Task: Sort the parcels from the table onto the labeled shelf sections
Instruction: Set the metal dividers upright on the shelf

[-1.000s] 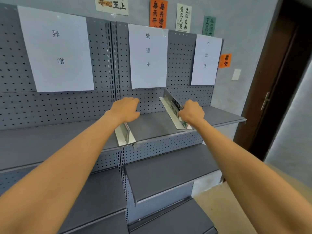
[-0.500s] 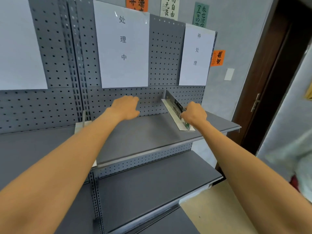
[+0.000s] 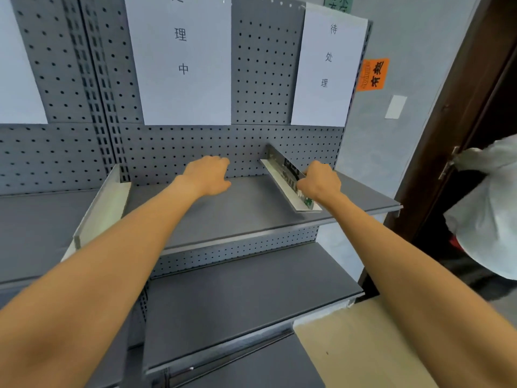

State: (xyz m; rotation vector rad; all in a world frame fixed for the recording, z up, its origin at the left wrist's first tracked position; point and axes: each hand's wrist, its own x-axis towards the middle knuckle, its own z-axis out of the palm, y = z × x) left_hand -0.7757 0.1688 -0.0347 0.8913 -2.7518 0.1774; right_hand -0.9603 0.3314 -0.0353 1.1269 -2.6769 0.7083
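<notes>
View has panned right; right hand (image 3: 320, 180) still grips divider (image 3: 288, 177).

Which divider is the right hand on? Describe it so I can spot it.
On the grey perforated metal shelving unit, look at the top shelf below the white paper label furthest right. The pale metal divider strip there has printed stickers; the divider further left is plain.

Between the pale metal divider plate on the left (image 3: 98, 208) and the tilted metal divider with printed strip (image 3: 288, 180) the grey top shelf board (image 3: 229, 211) gives my hands open room. Behind it the grey perforated back panel (image 3: 195, 147) closes the way (no passing there). The lower grey shelf board (image 3: 246, 298) lies open in front.
</notes>
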